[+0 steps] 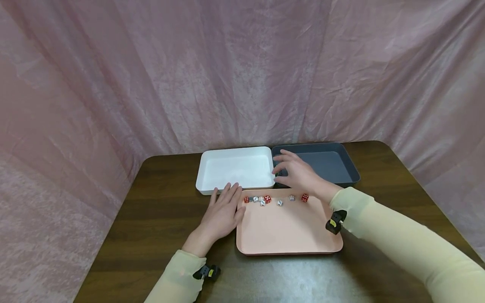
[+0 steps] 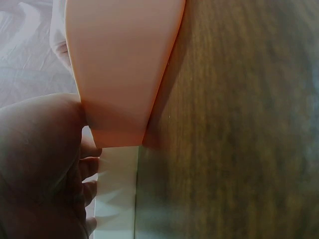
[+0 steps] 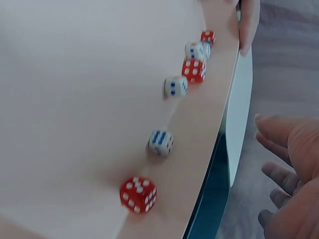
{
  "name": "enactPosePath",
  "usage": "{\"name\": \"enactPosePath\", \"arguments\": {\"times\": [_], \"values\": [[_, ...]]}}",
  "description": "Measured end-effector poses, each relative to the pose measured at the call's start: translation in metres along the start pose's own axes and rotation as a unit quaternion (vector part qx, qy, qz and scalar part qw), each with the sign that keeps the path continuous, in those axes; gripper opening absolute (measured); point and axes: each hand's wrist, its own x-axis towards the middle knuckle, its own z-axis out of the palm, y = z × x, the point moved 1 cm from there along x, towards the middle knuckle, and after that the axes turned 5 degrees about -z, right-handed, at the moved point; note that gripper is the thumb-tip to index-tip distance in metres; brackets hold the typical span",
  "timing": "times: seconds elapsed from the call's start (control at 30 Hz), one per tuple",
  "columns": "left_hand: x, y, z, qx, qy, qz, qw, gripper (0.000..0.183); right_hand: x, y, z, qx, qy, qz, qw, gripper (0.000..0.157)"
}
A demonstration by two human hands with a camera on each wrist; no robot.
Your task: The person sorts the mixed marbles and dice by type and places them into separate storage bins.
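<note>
My left hand (image 1: 221,216) lies with straight, spread fingers along the left rim of the pink tray (image 1: 289,233), fingertips at the near edge of the white tray (image 1: 236,168). Over the left end of the dark grey tray (image 1: 327,164), my right hand (image 1: 299,172) hovers with loosely bent fingers and nothing between them. Just below its fingers, a small green spot shows inside that tray. Red and white dice line the pink tray's far side, among them a large red die (image 3: 138,194), a white die (image 3: 161,143) and another white die (image 3: 175,86).
The white and dark trays stand side by side at the back of the brown wooden table (image 1: 166,206), directly behind the pink one. A pink velvety curtain (image 1: 242,75) hangs behind and around the table.
</note>
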Motion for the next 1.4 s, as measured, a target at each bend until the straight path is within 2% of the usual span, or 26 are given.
{"name": "enactPosePath", "arguments": {"times": [0.33, 0.6, 0.9, 1.17, 1.4], "values": [[0.001, 0.003, -0.003, 0.017, -0.018, -0.013, 0.9996, 0.067, -0.001, -0.022, 0.013, 0.017, -0.013, -0.068, 0.997, 0.02], [0.002, 0.003, -0.002, 0.018, -0.018, -0.012, 0.9996, 0.067, 0.001, -0.032, 0.026, 0.009, -0.023, -0.113, 0.993, 0.014], [0.001, 0.004, -0.002, 0.027, -0.012, -0.008, 0.9995, 0.068, 0.004, -0.037, 0.036, 0.016, -0.041, -0.115, 0.992, 0.011], [-0.001, 0.004, -0.002, 0.016, -0.008, -0.002, 0.9998, 0.066, 0.006, -0.04, 0.047, 0.007, -0.092, -0.103, 0.99, 0.02], [-0.001, 0.005, -0.003, 0.02, -0.004, -0.002, 0.9998, 0.065, 0.008, -0.039, 0.056, -0.011, -0.097, -0.116, 0.988, 0.023]]}}
